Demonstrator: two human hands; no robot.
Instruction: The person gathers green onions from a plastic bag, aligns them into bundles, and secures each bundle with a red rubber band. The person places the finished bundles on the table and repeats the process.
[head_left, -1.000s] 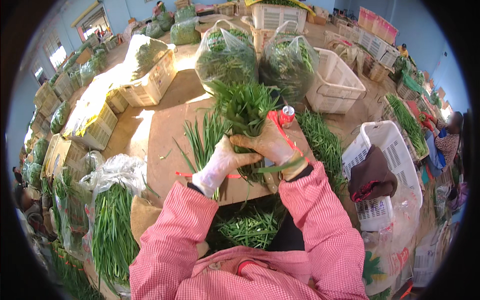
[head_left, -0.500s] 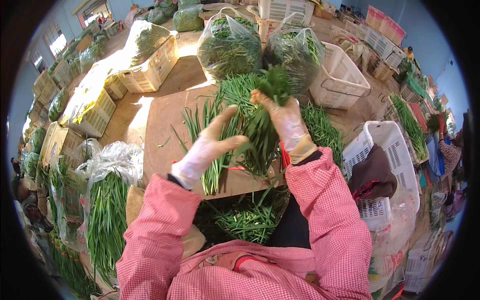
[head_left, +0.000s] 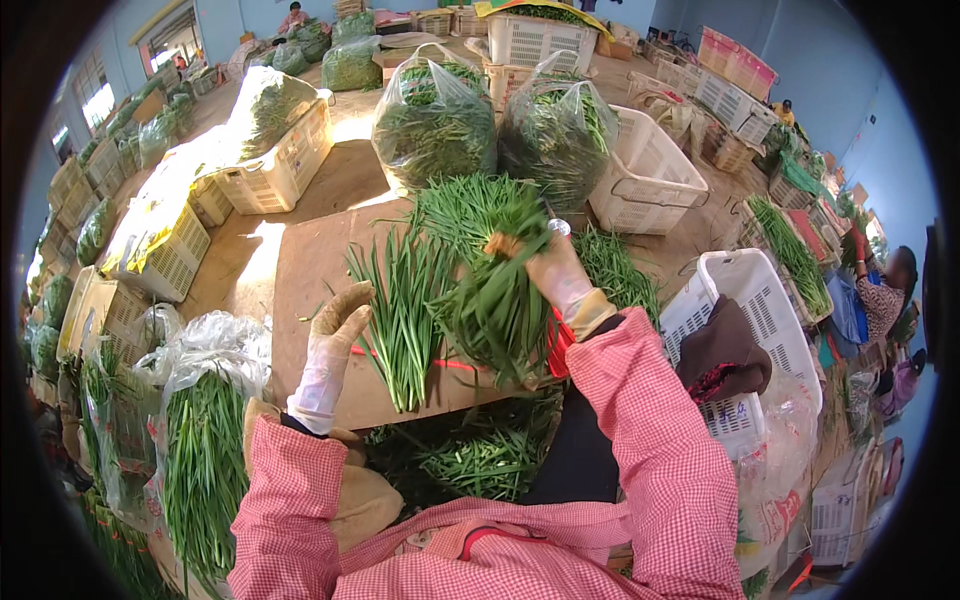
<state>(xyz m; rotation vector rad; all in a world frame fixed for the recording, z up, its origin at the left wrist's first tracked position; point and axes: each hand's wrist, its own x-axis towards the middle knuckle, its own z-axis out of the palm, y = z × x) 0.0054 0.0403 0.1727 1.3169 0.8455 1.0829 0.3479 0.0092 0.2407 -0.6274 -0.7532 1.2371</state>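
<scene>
My gloved left hand (head_left: 338, 320) is raised at the board's left side, empty, with fingers loosely bent and apart. Beside it, long green leafy stalks (head_left: 402, 315) lie on the brown board (head_left: 307, 255). My gloved right hand (head_left: 545, 262) grips a dark green leafy bunch (head_left: 480, 315), whose leaves hang toward the near edge over the board. Behind that is a heap of lighter greens (head_left: 450, 210); more greens (head_left: 615, 270) lie to the right. Red tape (head_left: 458, 365) shows under the bunches. A can (head_left: 560, 226) is mostly hidden behind my right hand.
Two bagged bundles (head_left: 430, 130) stand beyond the board, beside an open white crate (head_left: 645, 170). A crate with a dark cloth (head_left: 722, 345) is at right, bagged stalks (head_left: 200, 470) at left, cut leaves (head_left: 480, 460) below the board. A co-worker (head_left: 885, 300) sits far right.
My left hand has left the bunch and moved left, away from it. My right hand still grips the bunch, now tilted with its leaves swung down toward me. The view has shifted slightly.
</scene>
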